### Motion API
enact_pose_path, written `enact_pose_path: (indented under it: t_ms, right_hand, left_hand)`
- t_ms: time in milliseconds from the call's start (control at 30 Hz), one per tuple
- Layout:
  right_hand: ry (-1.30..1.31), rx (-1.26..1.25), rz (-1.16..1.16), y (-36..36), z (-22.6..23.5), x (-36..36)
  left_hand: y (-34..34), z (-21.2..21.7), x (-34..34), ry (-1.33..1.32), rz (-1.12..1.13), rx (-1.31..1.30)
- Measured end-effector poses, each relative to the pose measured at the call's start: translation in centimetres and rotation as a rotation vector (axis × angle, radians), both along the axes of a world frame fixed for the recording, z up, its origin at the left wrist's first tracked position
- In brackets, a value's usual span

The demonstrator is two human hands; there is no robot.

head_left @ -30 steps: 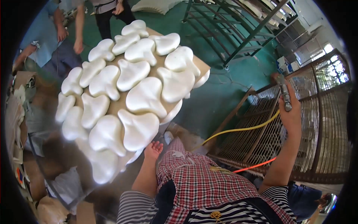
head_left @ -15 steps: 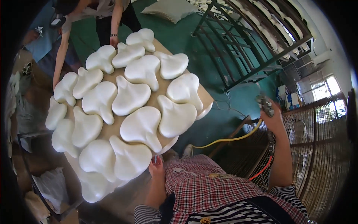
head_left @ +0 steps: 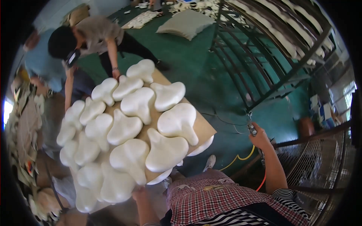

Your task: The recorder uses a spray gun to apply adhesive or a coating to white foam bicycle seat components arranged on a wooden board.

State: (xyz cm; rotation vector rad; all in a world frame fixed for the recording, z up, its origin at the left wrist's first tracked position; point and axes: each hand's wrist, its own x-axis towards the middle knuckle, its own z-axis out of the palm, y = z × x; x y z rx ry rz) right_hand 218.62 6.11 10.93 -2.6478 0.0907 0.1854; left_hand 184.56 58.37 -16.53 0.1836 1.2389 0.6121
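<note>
A brown board (head_left: pixel 201 126) carries several smooth white foam cushions (head_left: pixel 130 156), each with a wide lobed body and a narrow tail. At the board's near edge is my left hand (head_left: pixel 140 196); its fingers are blurred and partly hidden beside a cushion. On the right, my right hand (head_left: pixel 260 138) is closed around a metal spray gun (head_left: pixel 252 129), held out over the floor. A red hose (head_left: pixel 261 182) hangs below that hand. More white cushion edges (head_left: pixel 201 147) show under the board's right side.
Across the board, a co-worker (head_left: pixel 96 32) bends with both hands at its far side; another person (head_left: pixel 43 62) is behind at left. A dark metal rack (head_left: pixel 260 71) with cushions stands far right. A grey sack (head_left: pixel 186 23) and a yellow hose (head_left: pixel 241 156) lie on the green floor.
The view has shifted, so the board and co-worker sit lower in it. My left hand has moved leftward along the near edge. My right hand, still gripping the spray gun, is lower and closer in.
</note>
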Motion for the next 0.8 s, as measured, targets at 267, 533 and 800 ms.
enact_pose_path:
  t_ms: [267, 533, 800]
  right_hand:
    - [0.062, 0.162, -0.091, -11.2, -7.9, 0.7]
    - [0.042, 0.299, -0.200, -15.0, -8.7, -0.7]
    - [0.000, 0.330, -0.340, -19.2, -9.8, -3.3]
  left_hand:
    - [-0.3, 3.1, 1.1, -0.107, -0.072, 0.091]
    - [-4.4, 8.1, 20.0, -0.231, -0.135, 0.074]
    - [-21.4, 15.0, 40.8, -0.264, -0.229, 0.002]
